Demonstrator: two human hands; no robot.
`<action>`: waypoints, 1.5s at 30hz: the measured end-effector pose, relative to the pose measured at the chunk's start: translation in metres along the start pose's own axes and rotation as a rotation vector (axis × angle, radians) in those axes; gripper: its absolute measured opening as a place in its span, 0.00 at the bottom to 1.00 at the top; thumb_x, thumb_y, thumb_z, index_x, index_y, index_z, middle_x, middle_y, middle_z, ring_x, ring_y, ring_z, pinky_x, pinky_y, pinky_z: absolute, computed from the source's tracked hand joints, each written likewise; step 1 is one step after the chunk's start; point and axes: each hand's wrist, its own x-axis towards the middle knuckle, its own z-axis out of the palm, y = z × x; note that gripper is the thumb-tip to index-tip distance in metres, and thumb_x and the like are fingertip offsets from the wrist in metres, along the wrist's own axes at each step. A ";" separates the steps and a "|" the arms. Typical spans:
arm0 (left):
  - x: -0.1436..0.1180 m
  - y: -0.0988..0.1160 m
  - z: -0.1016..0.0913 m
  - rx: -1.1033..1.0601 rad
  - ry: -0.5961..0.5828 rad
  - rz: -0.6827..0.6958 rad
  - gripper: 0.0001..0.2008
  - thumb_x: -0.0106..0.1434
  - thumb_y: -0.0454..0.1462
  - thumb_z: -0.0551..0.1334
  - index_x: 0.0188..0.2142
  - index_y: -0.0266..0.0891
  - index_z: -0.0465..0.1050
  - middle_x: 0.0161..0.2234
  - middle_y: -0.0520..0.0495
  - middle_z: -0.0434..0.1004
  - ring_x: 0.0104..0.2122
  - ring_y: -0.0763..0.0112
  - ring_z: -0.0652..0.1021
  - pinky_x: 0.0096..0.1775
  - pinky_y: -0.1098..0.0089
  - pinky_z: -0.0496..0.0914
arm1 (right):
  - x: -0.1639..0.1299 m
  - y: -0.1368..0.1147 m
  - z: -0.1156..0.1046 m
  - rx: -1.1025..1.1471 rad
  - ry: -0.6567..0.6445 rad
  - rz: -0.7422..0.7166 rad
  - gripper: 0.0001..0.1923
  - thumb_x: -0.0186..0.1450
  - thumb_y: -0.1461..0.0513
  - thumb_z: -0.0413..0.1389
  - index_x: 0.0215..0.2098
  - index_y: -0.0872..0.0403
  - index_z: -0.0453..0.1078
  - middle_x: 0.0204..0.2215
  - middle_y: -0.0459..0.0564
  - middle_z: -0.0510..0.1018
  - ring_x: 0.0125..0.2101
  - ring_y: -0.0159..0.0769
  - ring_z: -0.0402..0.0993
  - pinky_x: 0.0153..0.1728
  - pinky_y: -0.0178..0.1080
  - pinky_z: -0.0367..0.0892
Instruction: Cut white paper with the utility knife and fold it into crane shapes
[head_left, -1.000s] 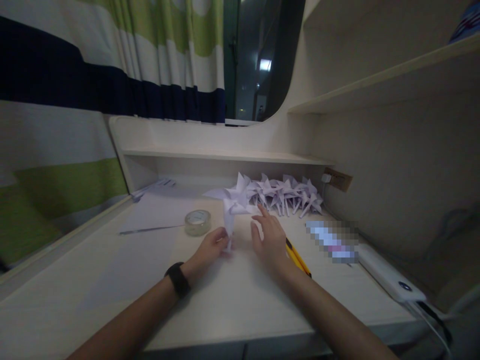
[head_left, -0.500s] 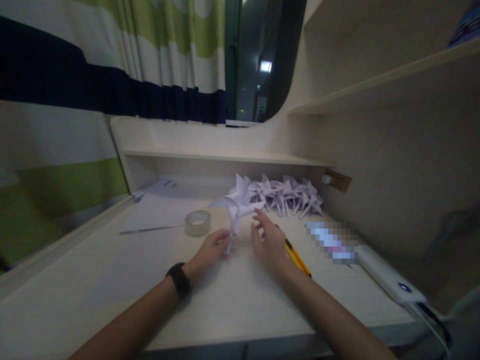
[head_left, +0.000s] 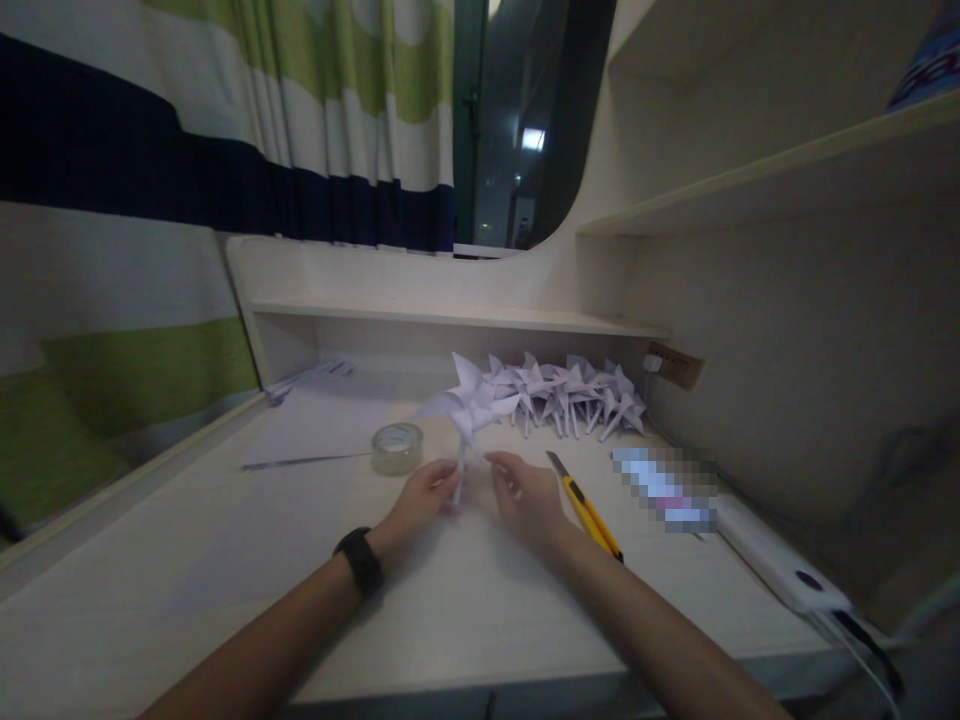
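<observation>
My left hand [head_left: 424,496] pinches the paper stem of a white paper pinwheel [head_left: 469,405] and holds it upright above the desk. My right hand [head_left: 525,495] sits just right of the stem, fingers curled in towards it, fingertips close to or touching the stem below the blades. A black band is on my left wrist. Behind the pinwheel, a row of several finished white pinwheels [head_left: 570,390] lies at the back of the desk under the low shelf.
A roll of clear tape [head_left: 397,447] stands left of my hands, with white paper sheets [head_left: 315,425] behind it. A yellow utility knife [head_left: 585,505] lies right of my right hand. A white power bank [head_left: 780,568] with cables lies at the right edge.
My right hand drew back from the pinwheel's blades and came down beside the stem. The pinwheel turned and shifted slightly left. The yellow knife, once partly covered, now shows fully.
</observation>
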 end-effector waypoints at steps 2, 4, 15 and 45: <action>-0.001 0.003 0.000 0.011 0.036 0.029 0.18 0.59 0.48 0.59 0.38 0.35 0.72 0.38 0.40 0.75 0.35 0.63 0.77 0.30 0.67 0.73 | 0.001 0.001 -0.001 -0.013 0.047 0.058 0.11 0.64 0.63 0.50 0.42 0.55 0.71 0.24 0.47 0.79 0.21 0.30 0.74 0.26 0.30 0.62; -0.001 0.006 0.001 0.022 0.071 0.066 0.17 0.58 0.47 0.59 0.38 0.35 0.73 0.37 0.40 0.76 0.37 0.63 0.77 0.33 0.67 0.73 | 0.002 -0.001 0.000 -0.013 -0.024 0.131 0.09 0.63 0.64 0.51 0.40 0.55 0.72 0.23 0.46 0.78 0.22 0.31 0.74 0.26 0.31 0.61; -0.004 0.013 0.009 0.056 0.085 0.154 0.16 0.55 0.45 0.61 0.34 0.35 0.76 0.32 0.42 0.79 0.31 0.64 0.77 0.33 0.68 0.70 | -0.002 -0.022 0.022 0.142 -0.275 0.265 0.13 0.63 0.57 0.57 0.25 0.56 0.72 0.21 0.45 0.76 0.22 0.29 0.69 0.26 0.30 0.57; 0.007 -0.027 0.012 0.285 0.015 0.162 0.12 0.58 0.36 0.57 0.40 0.36 0.76 0.35 0.43 0.79 0.35 0.64 0.76 0.37 0.68 0.68 | 0.092 0.098 0.085 -0.366 -0.191 0.859 0.12 0.59 0.65 0.55 0.38 0.62 0.76 0.36 0.65 0.80 0.39 0.43 0.77 0.36 0.34 0.66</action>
